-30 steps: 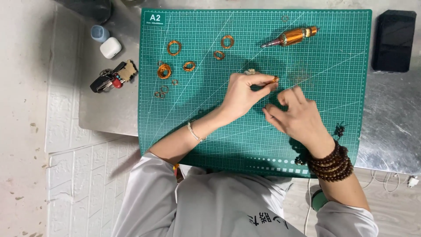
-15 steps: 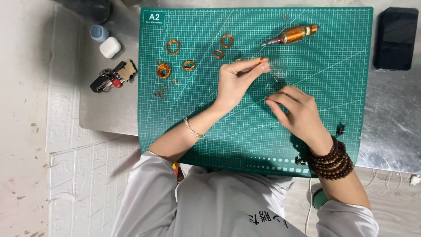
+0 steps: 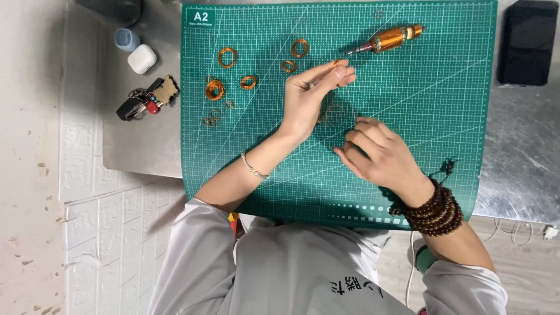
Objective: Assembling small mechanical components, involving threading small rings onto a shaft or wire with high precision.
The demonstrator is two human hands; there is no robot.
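A dark object (image 3: 119, 9) at the table's far left corner is cut by the top edge. What the left hand (image 3: 309, 96) pinches is too small to identify.

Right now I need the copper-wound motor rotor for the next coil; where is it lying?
In the head view the rotor lies at the far edge of the green cutting mat, right of centre, just beyond the left hand.
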